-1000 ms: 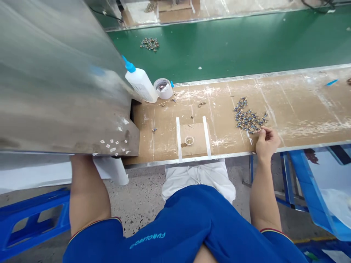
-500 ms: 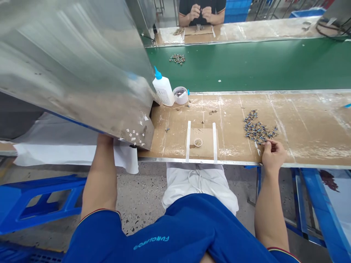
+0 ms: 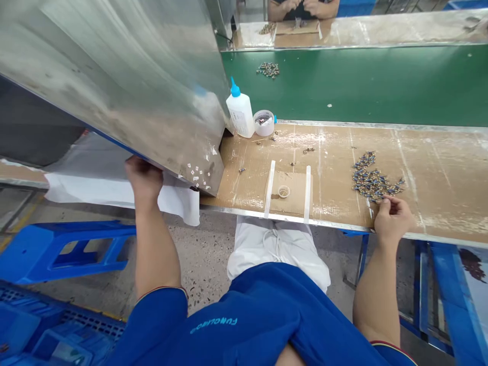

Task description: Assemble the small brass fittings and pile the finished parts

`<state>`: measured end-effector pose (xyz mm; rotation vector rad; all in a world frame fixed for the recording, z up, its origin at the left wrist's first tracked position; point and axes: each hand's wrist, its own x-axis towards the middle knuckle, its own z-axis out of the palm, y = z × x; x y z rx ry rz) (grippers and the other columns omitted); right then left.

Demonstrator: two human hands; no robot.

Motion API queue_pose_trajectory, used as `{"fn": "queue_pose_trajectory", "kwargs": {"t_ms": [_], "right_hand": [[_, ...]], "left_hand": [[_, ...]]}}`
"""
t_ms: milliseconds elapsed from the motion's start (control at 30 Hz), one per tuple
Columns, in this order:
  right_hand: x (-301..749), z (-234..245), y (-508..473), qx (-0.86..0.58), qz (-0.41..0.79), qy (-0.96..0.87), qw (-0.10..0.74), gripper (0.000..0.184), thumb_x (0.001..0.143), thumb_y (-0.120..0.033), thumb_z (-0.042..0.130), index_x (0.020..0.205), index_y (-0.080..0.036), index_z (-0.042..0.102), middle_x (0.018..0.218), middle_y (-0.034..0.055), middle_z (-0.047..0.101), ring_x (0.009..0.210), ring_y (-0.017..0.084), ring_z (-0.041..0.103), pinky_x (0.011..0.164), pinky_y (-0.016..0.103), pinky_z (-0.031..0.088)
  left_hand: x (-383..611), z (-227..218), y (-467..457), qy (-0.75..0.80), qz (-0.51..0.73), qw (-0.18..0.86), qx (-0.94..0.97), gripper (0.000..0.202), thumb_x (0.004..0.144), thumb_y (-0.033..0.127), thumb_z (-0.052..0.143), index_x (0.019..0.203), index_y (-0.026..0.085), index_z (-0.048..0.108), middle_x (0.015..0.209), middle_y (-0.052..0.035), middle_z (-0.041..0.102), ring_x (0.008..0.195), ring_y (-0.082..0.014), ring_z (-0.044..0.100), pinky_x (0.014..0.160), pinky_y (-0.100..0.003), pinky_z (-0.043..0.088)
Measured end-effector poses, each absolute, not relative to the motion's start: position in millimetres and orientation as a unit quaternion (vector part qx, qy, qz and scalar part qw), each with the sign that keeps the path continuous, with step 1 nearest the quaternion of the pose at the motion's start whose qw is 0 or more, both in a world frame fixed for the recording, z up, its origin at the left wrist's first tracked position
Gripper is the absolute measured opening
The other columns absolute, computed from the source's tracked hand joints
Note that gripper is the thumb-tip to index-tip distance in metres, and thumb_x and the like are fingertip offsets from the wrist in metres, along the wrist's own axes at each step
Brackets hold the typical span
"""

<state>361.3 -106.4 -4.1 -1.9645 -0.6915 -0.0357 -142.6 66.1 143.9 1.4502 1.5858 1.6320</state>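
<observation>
My right hand [image 3: 394,219] rests at the near edge of a pile of small brass-and-blue metal pieces [image 3: 371,179], like tiny screws or fittings. Its thumb and forefinger are pinched together; whatever is between them is too small to make out. On the far left, my left hand [image 3: 144,178] is beside the lower edge of the metal cabinet [image 3: 179,127], above white sheeting [image 3: 102,190]. It is smeared by motion and its fingers are partly hidden. A small clear cup [image 3: 283,191] sits between two white tape strips on a cardboard pad [image 3: 293,203].
A white bottle with a blue nozzle [image 3: 241,116] and a tape roll holding small bits [image 3: 264,123] stand by the cabinet. Beyond lies a green belt [image 3: 362,84] with another pile of pieces [image 3: 269,69]. Across it are a co-worker's hands [image 3: 303,6]. A blue stool [image 3: 72,249] is lower left.
My left hand has come out from behind the cabinet edge and now shows. The right hand stays at the pile's near edge. The whole view has shifted slightly.
</observation>
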Motion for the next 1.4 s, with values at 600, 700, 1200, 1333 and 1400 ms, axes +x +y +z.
{"fn": "queue_pose_trajectory", "kwargs": {"t_ms": [600,700,1200,1333,1400], "right_hand": [[369.3,-13.0,-93.3,-0.797,-0.077,-0.218,0.558,0.027,0.074,0.002,0.055,0.067,-0.024,0.057,0.066,0.0031,0.060,0.058,0.019,0.062,0.068,0.039,0.049],[363.1,-9.6,-87.0,-0.762,-0.098,-0.224,0.600,0.020,0.078,-0.007,0.061,0.068,-0.024,0.057,0.062,0.0022,0.058,0.053,0.017,0.059,0.063,0.038,0.048],[211.8,10.7,-42.4,-0.638,0.321,-0.525,0.463,0.033,0.093,-0.052,0.062,0.102,-0.022,0.071,0.087,0.0057,0.075,0.073,0.018,0.069,0.068,0.033,0.057],[206.4,12.3,-34.1,-0.637,0.315,-0.540,0.450,0.029,0.093,-0.049,0.064,0.094,-0.022,0.073,0.084,0.0046,0.073,0.069,0.016,0.063,0.064,0.031,0.053],[205.2,14.4,-31.8,-0.627,0.299,-0.561,0.451,0.024,0.093,-0.044,0.066,0.086,-0.023,0.074,0.083,0.0041,0.071,0.072,0.016,0.062,0.064,0.030,0.051]], "left_hand": [[-55.2,42.4,-30.8,0.289,0.409,0.735,0.458,0.038,0.079,0.044,0.085,0.079,0.013,0.062,0.075,-0.0049,0.073,0.060,-0.0106,0.067,0.056,-0.020,0.056],[-36.3,34.3,-18.0,0.265,0.385,0.784,0.410,0.040,0.080,0.045,0.084,0.083,0.014,0.060,0.070,-0.0028,0.070,0.057,-0.0090,0.064,0.054,-0.018,0.053],[-2.8,11.8,1.9,0.330,0.309,0.777,0.438,0.038,0.078,0.045,0.085,0.092,0.012,0.072,0.074,-0.0058,0.076,0.062,-0.0127,0.071,0.060,-0.021,0.060],[2.0,8.5,-0.8,0.337,0.313,0.736,0.498,0.027,0.078,0.038,0.085,0.085,0.013,0.076,0.082,-0.0080,0.078,0.073,-0.0155,0.074,0.066,-0.024,0.062],[5.0,6.6,0.5,0.324,0.328,0.704,0.540,0.021,0.078,0.033,0.084,0.082,0.014,0.077,0.084,-0.0080,0.077,0.075,-0.0151,0.073,0.065,-0.023,0.060]]}}
